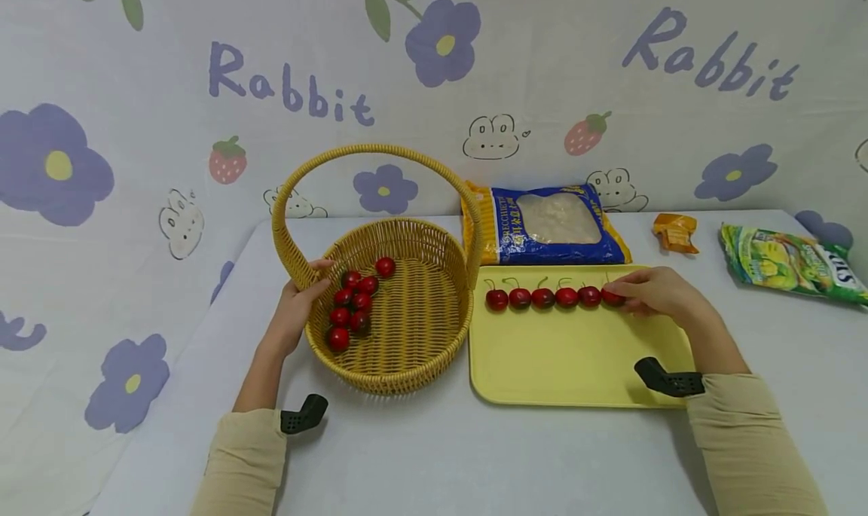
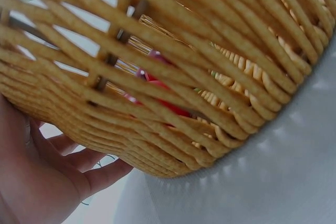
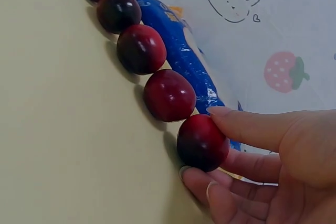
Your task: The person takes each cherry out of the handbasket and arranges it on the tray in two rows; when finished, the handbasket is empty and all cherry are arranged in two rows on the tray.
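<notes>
My right hand [image 1: 654, 294] pinches a red cherry [image 3: 202, 142] between thumb and fingers at the right end of a row of cherries. The rest of that row, several cherries [image 1: 543, 298] with thin stems, lies along the back of the yellow tray [image 1: 576, 365]. On the left stands a yellow wicker basket [image 1: 389, 384] with a tall arched handle, and more cherries [image 1: 362, 302] gather in its left side. My left hand [image 1: 295, 305] grips the basket's left rim near the handle's foot. In the left wrist view, the fingers [image 2: 107, 176] reach along the woven wall.
Behind the tray lies a blue and yellow bag of pasta [image 1: 549, 226]. A small orange packet [image 1: 676, 232] sits at the back right, with a green snack bag [image 1: 793, 264] farther right. A printed cloth [image 1: 542, 64] hangs behind the white table [image 1: 434, 463].
</notes>
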`<act>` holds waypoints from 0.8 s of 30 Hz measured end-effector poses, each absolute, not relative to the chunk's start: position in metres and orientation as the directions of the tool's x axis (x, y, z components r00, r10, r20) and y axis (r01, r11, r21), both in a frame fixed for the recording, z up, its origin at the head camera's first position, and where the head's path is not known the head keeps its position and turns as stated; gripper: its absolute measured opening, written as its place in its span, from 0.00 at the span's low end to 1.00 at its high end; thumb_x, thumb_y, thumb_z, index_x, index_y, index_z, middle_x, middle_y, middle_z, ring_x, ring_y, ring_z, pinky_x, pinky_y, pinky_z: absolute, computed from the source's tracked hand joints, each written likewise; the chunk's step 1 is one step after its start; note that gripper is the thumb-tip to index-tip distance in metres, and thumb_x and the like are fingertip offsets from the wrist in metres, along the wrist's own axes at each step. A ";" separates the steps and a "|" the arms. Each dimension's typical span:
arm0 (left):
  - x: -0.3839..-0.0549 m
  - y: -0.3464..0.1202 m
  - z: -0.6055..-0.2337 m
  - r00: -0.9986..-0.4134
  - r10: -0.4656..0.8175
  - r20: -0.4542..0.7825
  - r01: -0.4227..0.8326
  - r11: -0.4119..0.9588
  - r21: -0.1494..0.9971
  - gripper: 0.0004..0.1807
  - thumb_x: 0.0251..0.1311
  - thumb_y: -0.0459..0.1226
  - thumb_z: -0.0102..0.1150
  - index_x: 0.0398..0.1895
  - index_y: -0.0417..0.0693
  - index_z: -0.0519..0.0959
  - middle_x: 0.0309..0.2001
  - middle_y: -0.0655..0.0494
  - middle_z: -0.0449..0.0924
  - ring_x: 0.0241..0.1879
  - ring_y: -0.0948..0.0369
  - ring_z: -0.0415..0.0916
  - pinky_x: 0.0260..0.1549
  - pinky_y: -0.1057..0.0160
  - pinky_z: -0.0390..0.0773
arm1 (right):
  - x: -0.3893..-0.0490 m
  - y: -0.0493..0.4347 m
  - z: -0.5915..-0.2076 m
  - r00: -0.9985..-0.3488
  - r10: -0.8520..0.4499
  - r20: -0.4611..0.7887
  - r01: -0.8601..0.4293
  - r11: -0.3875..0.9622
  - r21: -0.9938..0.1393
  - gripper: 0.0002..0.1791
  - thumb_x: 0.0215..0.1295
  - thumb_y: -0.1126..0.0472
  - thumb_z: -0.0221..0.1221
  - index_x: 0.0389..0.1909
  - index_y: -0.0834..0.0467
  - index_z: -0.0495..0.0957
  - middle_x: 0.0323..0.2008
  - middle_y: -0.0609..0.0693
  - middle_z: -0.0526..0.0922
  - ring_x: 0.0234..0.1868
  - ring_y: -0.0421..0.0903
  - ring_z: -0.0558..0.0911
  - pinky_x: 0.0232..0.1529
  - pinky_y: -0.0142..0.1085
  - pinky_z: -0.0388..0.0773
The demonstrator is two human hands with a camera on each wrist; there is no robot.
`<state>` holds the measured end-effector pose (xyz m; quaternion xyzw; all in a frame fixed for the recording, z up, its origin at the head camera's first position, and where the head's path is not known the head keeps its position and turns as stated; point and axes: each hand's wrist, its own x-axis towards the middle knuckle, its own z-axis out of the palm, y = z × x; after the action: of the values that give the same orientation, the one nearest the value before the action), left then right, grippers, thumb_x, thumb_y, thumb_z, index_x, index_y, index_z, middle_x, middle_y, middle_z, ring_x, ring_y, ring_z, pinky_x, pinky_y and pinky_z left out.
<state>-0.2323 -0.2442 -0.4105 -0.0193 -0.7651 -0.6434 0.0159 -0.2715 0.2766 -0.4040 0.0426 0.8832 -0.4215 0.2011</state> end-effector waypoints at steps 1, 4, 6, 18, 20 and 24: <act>-0.232 -0.244 -0.411 -0.999 0.009 0.049 0.050 0.171 0.984 0.21 0.72 0.33 0.42 0.66 0.36 0.63 0.67 0.43 0.59 0.66 0.51 0.55 0.64 0.52 0.51 | -0.272 0.276 -0.404 -0.914 -0.091 -0.396 0.250 0.642 -0.725 0.34 0.63 0.44 0.60 0.57 0.70 0.69 0.26 0.44 0.81 0.27 0.40 0.77 0.30 0.33 0.75; -0.232 -0.244 -0.412 -0.999 0.009 0.049 0.050 0.167 0.985 0.21 0.72 0.33 0.42 0.66 0.36 0.63 0.67 0.43 0.60 0.65 0.51 0.56 0.64 0.52 0.52 | -0.273 0.276 -0.405 -0.909 -0.078 -0.409 0.268 0.643 -0.718 0.35 0.63 0.44 0.60 0.56 0.70 0.69 0.26 0.44 0.80 0.27 0.40 0.77 0.30 0.33 0.76; -0.232 -0.244 -0.412 -0.999 0.009 0.051 0.052 0.167 0.985 0.21 0.72 0.33 0.42 0.66 0.36 0.63 0.66 0.43 0.60 0.65 0.51 0.56 0.64 0.53 0.52 | -0.273 0.276 -0.405 -0.909 -0.071 -0.412 0.275 0.641 -0.717 0.35 0.63 0.44 0.60 0.57 0.69 0.69 0.27 0.44 0.80 0.27 0.40 0.77 0.30 0.33 0.76; -0.232 -0.244 -0.411 -0.999 0.012 0.050 0.051 0.166 0.985 0.21 0.72 0.33 0.41 0.65 0.36 0.63 0.66 0.42 0.60 0.64 0.50 0.57 0.63 0.53 0.52 | -0.269 0.273 -0.401 -0.911 -0.066 -0.406 0.279 0.626 -0.728 0.33 0.67 0.47 0.57 0.59 0.70 0.66 0.36 0.49 0.79 0.29 0.41 0.78 0.32 0.33 0.76; -0.232 -0.244 -0.411 -0.999 0.014 0.050 0.052 0.162 0.985 0.21 0.72 0.33 0.41 0.65 0.36 0.63 0.66 0.42 0.60 0.65 0.50 0.57 0.63 0.52 0.52 | -0.269 0.272 -0.401 -0.912 -0.070 -0.403 0.275 0.624 -0.731 0.32 0.67 0.47 0.57 0.59 0.70 0.66 0.35 0.48 0.79 0.29 0.41 0.78 0.32 0.33 0.76; -0.232 -0.244 -0.411 -0.999 0.015 0.051 0.053 0.158 0.986 0.21 0.72 0.33 0.41 0.65 0.35 0.63 0.66 0.42 0.60 0.64 0.51 0.57 0.63 0.53 0.52 | -0.268 0.272 -0.401 -0.914 -0.077 -0.397 0.265 0.627 -0.732 0.32 0.67 0.47 0.57 0.58 0.70 0.67 0.32 0.46 0.80 0.29 0.41 0.78 0.31 0.33 0.76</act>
<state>-0.2324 -0.2440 -0.4111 -0.0223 -0.7607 -0.6486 0.0145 -0.2682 0.2720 -0.4006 0.0536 0.8796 -0.4284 0.1997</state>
